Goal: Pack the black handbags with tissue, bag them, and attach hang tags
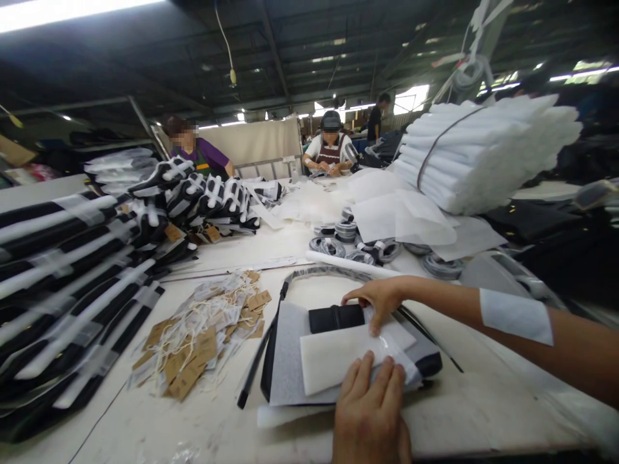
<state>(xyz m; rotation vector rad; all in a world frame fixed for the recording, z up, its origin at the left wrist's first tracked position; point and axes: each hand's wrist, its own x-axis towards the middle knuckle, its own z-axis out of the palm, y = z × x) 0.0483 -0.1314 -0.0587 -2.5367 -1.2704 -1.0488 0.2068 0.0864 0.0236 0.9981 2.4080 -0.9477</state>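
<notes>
the bag (430, 364) lies on the bench (483, 412), the grip of the left hand (370, 406) spread loosely over its white sheet (326, 364) (whether the right hand (384, 298) pinches anything, i cannot tell), in a likely padding step whose next move probably calls for keeping it flat.

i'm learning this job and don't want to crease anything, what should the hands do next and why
I'd probably smooth the clear plastic with the right hand while the left hand presses lightly: the plastic looks wrinkled over the white pad, the left fingers lie flat there, and the right thumb is close by.
</notes>
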